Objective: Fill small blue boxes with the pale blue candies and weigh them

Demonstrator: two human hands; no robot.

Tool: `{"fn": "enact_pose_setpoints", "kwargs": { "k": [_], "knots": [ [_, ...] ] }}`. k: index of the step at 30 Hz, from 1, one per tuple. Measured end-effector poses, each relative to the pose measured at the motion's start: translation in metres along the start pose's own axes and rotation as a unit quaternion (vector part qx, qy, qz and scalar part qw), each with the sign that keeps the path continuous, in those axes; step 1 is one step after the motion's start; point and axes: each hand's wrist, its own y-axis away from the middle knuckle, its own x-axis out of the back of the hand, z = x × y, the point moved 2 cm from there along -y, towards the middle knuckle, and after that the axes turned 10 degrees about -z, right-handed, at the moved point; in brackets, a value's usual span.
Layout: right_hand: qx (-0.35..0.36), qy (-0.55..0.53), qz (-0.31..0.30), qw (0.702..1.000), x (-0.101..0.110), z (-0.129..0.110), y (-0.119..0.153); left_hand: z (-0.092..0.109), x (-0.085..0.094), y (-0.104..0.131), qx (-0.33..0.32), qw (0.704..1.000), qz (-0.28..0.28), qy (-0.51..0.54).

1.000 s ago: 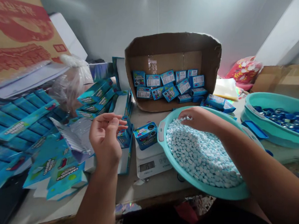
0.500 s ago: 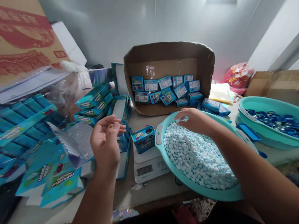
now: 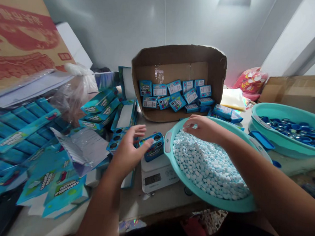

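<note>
My left hand [image 3: 130, 149] is open, thumb and fingers spread, beside a small blue candy box [image 3: 154, 148] with dark round holes in its top. Whether the thumb touches the box, I cannot tell. The box stands on a white kitchen scale [image 3: 159, 178] with lit digits too blurred to read. My right hand [image 3: 202, 128] is closed over the far left part of a turquoise basin [image 3: 181, 180], fingers curled and pinched; what they hold is hidden. Small pale blue and white candies [image 3: 210, 167] fill the basin.
Behind stands a tipped cardboard box [image 3: 178, 67] holding several blue packets. At left lie stacked blue cartons [image 3: 14, 137] and a clear plastic tray [image 3: 82, 149]. A second turquoise basin [image 3: 278, 141] with blue lids is at right, near a blue scoop-like piece [image 3: 261, 139].
My left hand has moved right, from over the cartons to beside the box on the scale, its fingers spreading. My right hand stays almost in place above the candies.
</note>
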Motion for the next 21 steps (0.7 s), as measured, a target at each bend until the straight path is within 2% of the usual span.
{"fn": "enact_pose_setpoints", "kwargs": {
  "k": [2, 3, 4, 6, 7, 9, 11, 14, 15, 17, 19, 21],
  "knots": [
    [0.013, -0.004, 0.003, 1.0, -0.002, 0.0, -0.001, -0.005, -0.007, 0.0, 0.035, 0.99, -0.099, -0.09],
    [0.02, -0.006, 0.003, 1.0, -0.002, 0.0, -0.001, -0.008, -0.01, 0.001, 0.056, 0.984, -0.117, -0.126],
    [0.025, -0.012, 0.003, 1.0, -0.003, -0.001, -0.001, -0.01, -0.012, 0.001, 0.072, 0.979, -0.112, -0.152],
    [0.029, -0.04, 0.004, 0.999, -0.005, -0.003, -0.001, -0.01, -0.014, 0.002, 0.074, 0.98, -0.052, -0.177],
    [0.027, -0.067, 0.008, 0.997, -0.006, -0.005, -0.001, -0.009, -0.014, 0.003, 0.054, 0.982, -0.01, -0.181],
    [0.016, -0.155, 0.013, 0.988, -0.01, -0.01, -0.002, -0.004, -0.015, 0.005, -0.03, 0.98, 0.06, -0.187],
    [-0.011, -0.294, 0.001, 0.956, -0.016, -0.016, -0.003, 0.004, -0.018, 0.007, -0.144, 0.961, 0.086, -0.222],
    [-0.066, -0.503, -0.042, 0.861, -0.03, -0.028, -0.004, 0.012, -0.026, 0.012, -0.271, 0.905, 0.075, -0.318],
    [-0.076, -0.545, -0.055, 0.833, -0.033, -0.031, -0.005, 0.014, -0.029, 0.013, -0.295, 0.888, 0.077, -0.344],
    [-0.083, -0.595, -0.074, 0.796, -0.039, -0.038, -0.004, 0.018, -0.035, 0.015, -0.333, 0.86, 0.09, -0.375],
    [-0.083, -0.623, -0.091, 0.772, -0.04, -0.043, -0.003, 0.022, -0.038, 0.016, -0.345, 0.845, 0.102, -0.395],
    [-0.091, -0.635, -0.106, 0.76, -0.04, -0.047, -0.002, 0.025, -0.038, 0.016, -0.329, 0.845, 0.103, -0.41]
  ]
}}
